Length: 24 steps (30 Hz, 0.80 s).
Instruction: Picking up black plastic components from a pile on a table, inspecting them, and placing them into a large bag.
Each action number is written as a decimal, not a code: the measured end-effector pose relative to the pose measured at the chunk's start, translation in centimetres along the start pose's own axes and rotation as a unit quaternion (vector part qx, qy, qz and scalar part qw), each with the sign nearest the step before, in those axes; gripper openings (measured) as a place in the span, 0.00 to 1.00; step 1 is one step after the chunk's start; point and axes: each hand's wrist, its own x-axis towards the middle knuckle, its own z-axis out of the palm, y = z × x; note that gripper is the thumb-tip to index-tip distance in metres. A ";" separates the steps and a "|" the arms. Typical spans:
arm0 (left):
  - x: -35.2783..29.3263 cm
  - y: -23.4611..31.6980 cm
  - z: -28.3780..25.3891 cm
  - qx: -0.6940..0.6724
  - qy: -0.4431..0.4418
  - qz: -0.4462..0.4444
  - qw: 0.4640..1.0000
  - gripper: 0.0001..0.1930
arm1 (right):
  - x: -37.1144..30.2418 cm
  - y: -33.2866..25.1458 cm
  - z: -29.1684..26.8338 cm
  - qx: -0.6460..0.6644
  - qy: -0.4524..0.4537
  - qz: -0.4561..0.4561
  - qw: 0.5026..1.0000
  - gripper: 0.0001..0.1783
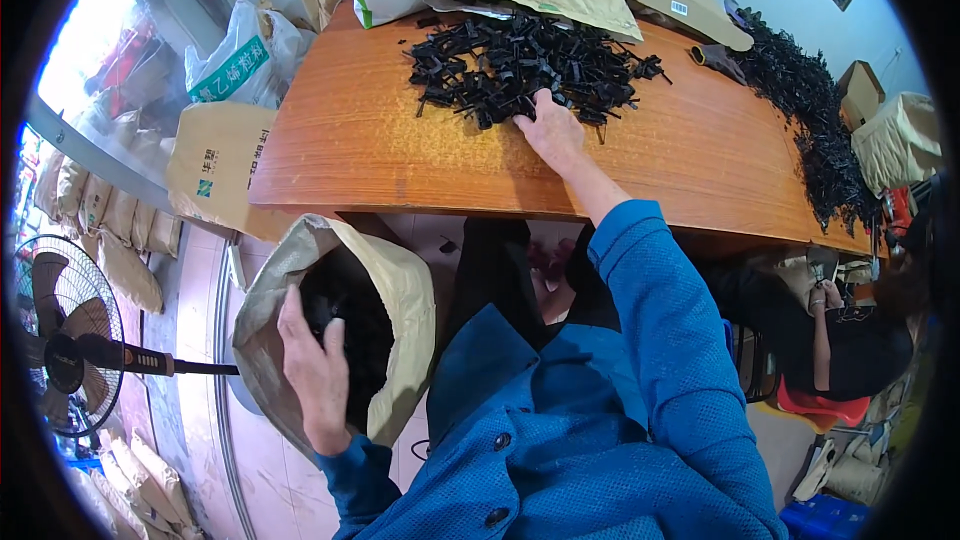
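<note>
Dozens of black parts lie heaped toward the far edge of the desk, the heap's long axis roughly along it, directly ahead of the nearer right hand; its thumb and forefinger meet the heap, gripping or not I cannot tell, while the left hand, thumb spread from fingers, is at the open sack by the near edge's left end

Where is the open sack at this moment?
In the head view, the open sack is at the person's left, by the near edge of the table, with the left hand over its mouth.
</note>
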 end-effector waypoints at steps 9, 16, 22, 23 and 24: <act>-3.7 10.9 3.0 -0.430 -0.285 0.133 0.846 0.30 | -1.6 3.9 -1.0 0.021 0.020 -0.120 0.992 0.17; -3.6 10.7 8.6 -0.621 -0.379 -0.123 0.675 0.24 | -7.1 3.6 -4.8 0.009 -0.011 -0.227 0.974 0.13; -1.5 10.1 11.6 -0.684 -0.463 -0.152 0.544 0.30 | -17.1 0.8 -10.2 0.011 -0.109 -0.493 0.863 0.15; -1.4 10.6 11.4 -0.676 -0.485 -0.153 0.533 0.32 | -17.9 0.7 -10.7 -0.021 -0.096 -0.526 0.845 0.15; -1.7 10.8 11.5 -0.668 -0.499 -0.161 0.528 0.31 | -18.5 0.7 -11.1 -0.047 -0.090 -0.537 0.837 0.14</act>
